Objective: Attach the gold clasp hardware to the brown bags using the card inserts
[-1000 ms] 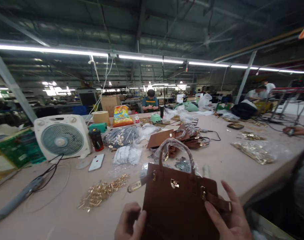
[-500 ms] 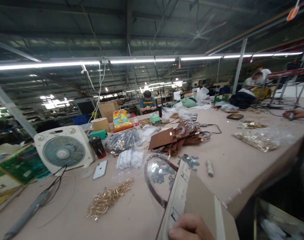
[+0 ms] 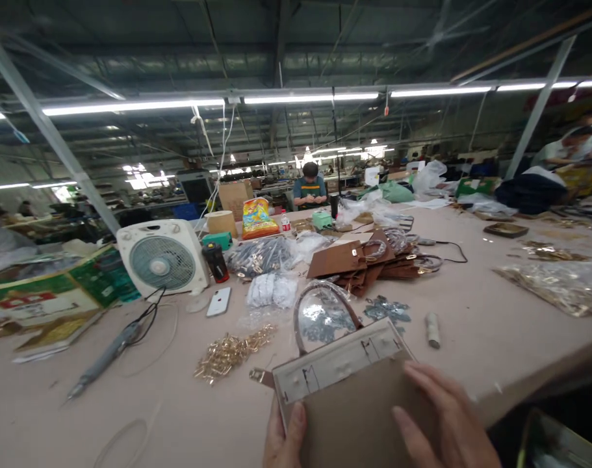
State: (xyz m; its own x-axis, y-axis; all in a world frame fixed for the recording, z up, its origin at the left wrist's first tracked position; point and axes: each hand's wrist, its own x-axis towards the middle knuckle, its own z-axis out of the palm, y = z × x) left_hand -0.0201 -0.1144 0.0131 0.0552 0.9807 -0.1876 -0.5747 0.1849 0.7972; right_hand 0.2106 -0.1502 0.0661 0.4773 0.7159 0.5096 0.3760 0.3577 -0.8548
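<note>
A bag panel [image 3: 354,409] with a dull brown face and a pale strip bearing black marks along its far edge lies tilted before me. A brown handle [image 3: 300,312], wrapped in clear plastic, arches from that edge, and a short brown tab [image 3: 261,377] with a metal end sticks out at its left corner. My left hand [image 3: 286,432] grips the panel's left edge, thumb on the face. Across the right side rests my right hand [image 3: 446,416], fingers stretched out and apart, touching the panel. Gold metal fittings [image 3: 232,354] lie heaped beyond the left hand.
A corded tool [image 3: 105,357], a fan [image 3: 162,260] and a phone [image 3: 219,302] are on the left of the table. Brown bag pieces [image 3: 339,260] are stacked behind the handle. To the right stand a small roll [image 3: 433,330] and a bag of metal parts [image 3: 553,286]. A person [image 3: 310,185] sits opposite.
The panel has turned to lie more squarely in front of me. My left hand now shows at its left edge, and my right hand is spread on its right side. The view has swung left.
</note>
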